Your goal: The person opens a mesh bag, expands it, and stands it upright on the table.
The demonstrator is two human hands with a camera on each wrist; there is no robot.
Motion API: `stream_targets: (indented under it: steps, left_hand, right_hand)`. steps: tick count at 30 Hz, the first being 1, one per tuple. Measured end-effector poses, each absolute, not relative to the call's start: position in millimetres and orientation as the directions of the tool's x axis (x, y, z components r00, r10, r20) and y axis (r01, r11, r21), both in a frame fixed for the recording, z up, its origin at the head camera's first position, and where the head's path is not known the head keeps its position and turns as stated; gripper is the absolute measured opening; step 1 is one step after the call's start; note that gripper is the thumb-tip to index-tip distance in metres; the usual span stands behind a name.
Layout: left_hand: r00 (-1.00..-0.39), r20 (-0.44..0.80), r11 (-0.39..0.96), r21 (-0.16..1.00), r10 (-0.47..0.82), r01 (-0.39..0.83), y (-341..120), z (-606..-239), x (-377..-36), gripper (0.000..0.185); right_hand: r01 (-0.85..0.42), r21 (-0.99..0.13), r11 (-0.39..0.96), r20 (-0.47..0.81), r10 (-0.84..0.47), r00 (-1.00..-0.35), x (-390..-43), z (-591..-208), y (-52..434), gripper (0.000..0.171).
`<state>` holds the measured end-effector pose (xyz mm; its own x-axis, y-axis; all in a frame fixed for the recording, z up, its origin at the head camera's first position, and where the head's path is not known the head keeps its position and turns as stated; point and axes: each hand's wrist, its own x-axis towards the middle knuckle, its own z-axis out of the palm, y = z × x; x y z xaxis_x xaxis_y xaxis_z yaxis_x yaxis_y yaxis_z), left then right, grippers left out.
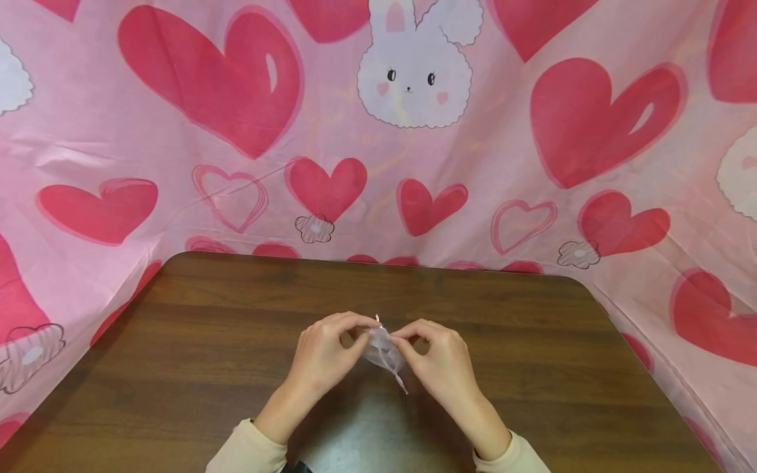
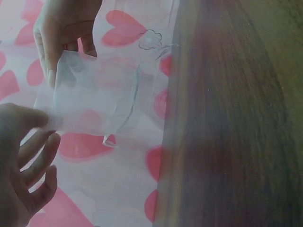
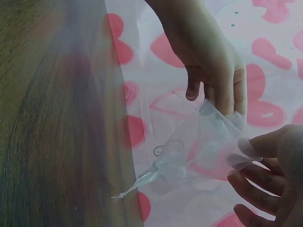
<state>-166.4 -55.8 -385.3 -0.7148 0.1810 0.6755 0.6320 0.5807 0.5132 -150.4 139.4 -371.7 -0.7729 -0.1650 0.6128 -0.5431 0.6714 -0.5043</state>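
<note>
A small sheer white drawstring pouch (image 1: 383, 349) hangs just above the dark wooden table (image 1: 225, 309), held between both hands. My left hand (image 1: 355, 330) pinches its left top edge. My right hand (image 1: 409, 336) pinches the right top edge. A thin ribbon tail (image 1: 401, 381) dangles from the pouch toward me. In the left wrist view the pouch (image 2: 92, 97) is stretched between my left hand (image 2: 33, 127) below and my right hand (image 2: 66, 38) above. The right wrist view shows the pouch (image 3: 203, 151) and its knotted ribbon end (image 3: 137, 182) between my right hand (image 3: 251, 151) and my left hand (image 3: 218, 80).
A pink cloth (image 1: 378, 164) printed with red hearts and white bunnies hangs behind the table and drapes down both sides. The table's far corners are rounded. Cream sleeves (image 1: 248, 453) cover both wrists at the near edge.
</note>
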Motion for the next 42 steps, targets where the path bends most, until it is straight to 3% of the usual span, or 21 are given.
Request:
stream_targets:
  steps: [7, 22, 33, 42]
  left_hand:
    - [-0.707, 0.682, 0.620, 0.475, 0.190, 0.625, -55.8, -383.9, -164.8, 0.016]
    - [-0.730, 0.670, 0.633, 0.508, 0.135, 0.584, -57.1, -382.9, -165.1, 0.025]
    - [-0.778, 0.606, 0.691, 0.490, 0.169, 0.531, -56.4, -384.8, -165.3, 0.014]
    - [-0.767, 0.622, 0.704, 0.473, 0.159, 0.530, -53.4, -385.3, -162.8, 0.024]
  right_hand:
    - [-0.528, -0.537, 0.658, 0.591, -0.154, -0.792, -149.3, -370.3, 138.1, 0.021]
    - [-0.501, -0.530, 0.684, 0.538, -0.185, -0.822, -149.5, -372.6, 137.7, 0.014]
    - [-0.476, -0.569, 0.671, 0.523, -0.152, -0.839, -148.5, -370.9, 136.7, 0.018]
    - [-0.451, -0.599, 0.662, 0.499, -0.132, -0.857, -148.1, -370.2, 135.5, 0.016]
